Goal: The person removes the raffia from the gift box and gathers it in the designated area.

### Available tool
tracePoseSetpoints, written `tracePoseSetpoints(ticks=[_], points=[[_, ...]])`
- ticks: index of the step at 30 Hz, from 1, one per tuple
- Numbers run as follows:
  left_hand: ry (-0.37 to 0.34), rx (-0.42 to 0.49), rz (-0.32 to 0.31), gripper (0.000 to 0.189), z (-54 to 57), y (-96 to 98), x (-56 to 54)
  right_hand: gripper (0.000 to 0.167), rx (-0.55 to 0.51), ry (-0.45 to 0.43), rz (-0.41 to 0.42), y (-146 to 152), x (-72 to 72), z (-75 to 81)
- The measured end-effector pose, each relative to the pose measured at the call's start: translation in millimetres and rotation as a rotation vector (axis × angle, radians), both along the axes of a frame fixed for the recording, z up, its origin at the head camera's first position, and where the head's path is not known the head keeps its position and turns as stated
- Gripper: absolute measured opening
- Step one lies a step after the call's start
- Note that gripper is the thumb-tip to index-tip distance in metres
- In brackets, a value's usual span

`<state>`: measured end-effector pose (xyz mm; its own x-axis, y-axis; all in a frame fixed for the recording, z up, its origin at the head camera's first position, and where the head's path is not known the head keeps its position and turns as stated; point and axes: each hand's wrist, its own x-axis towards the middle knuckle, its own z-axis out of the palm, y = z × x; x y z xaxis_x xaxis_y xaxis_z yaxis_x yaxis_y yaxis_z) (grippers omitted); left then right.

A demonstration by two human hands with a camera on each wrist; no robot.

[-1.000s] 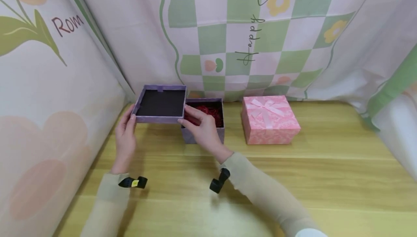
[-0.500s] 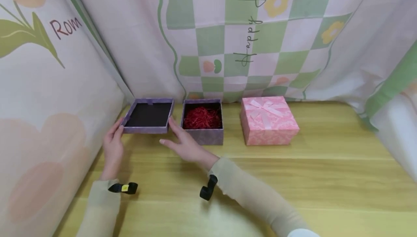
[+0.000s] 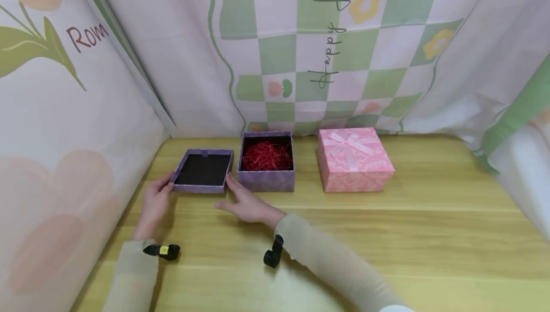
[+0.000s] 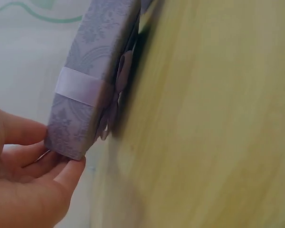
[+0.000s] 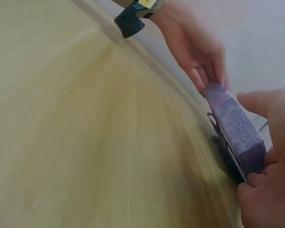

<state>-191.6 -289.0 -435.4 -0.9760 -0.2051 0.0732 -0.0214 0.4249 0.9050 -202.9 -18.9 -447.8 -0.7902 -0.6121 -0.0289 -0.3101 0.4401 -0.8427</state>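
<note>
An upturned purple box lid, black inside, lies low over the table to the left of its box. My left hand pinches the lid's front left corner; in the left wrist view its thumb is at the rim and its fingertips are underneath. My right hand touches the lid's right side with its fingers, the thumb spread away. A ribbon bow shows under the lid, against the wood. The lidless purple box beside it holds red shredded paper.
A closed pink gift box with a ribbon bow stands to the right on the wooden table. Patterned curtains hang along the back and left edges of the table.
The lid has come down and left from beside the purple box, then nearer the front, close to the table. My right thumb has let go of it, uncovering the red shredded paper.
</note>
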Motion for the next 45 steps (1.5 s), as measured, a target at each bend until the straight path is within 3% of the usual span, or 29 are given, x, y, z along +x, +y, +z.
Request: tracePoseSetpoints(ticks=[8,15,22,29,35,39,45], points=[[-0.048,0.057,0.035,0.045,-4.1,2.0,-3.6,0.089,0.007,-0.001,-0.048,-8,-2.3,-3.7],[-0.088,0.015,0.050,0.047,-5.7,1.9,-5.3,0.088,-0.006,0.020,-0.075,-6,3.3,2.2],[0.040,0.021,0.108,0.055,3.8,8.8,-6.1,0.086,-0.086,0.090,-0.071,18,15.0,37.5],[0.110,-0.067,0.082,0.060,13.6,18.2,-7.8,0.079,-0.114,0.381,-0.184,60,7.8,79.4],[0.224,-0.132,0.040,0.060,18.4,27.1,-10.0,0.090,0.082,0.508,-0.319,95,-8.1,88.9],[0.274,-0.168,0.022,0.059,21.3,33.6,-11.9,0.098,0.251,0.560,-0.362,112,-17.0,82.9],[0.291,-0.196,-0.027,0.063,31.6,49.9,-16.3,0.105,0.473,0.591,-0.383,124,-26.6,65.8]])
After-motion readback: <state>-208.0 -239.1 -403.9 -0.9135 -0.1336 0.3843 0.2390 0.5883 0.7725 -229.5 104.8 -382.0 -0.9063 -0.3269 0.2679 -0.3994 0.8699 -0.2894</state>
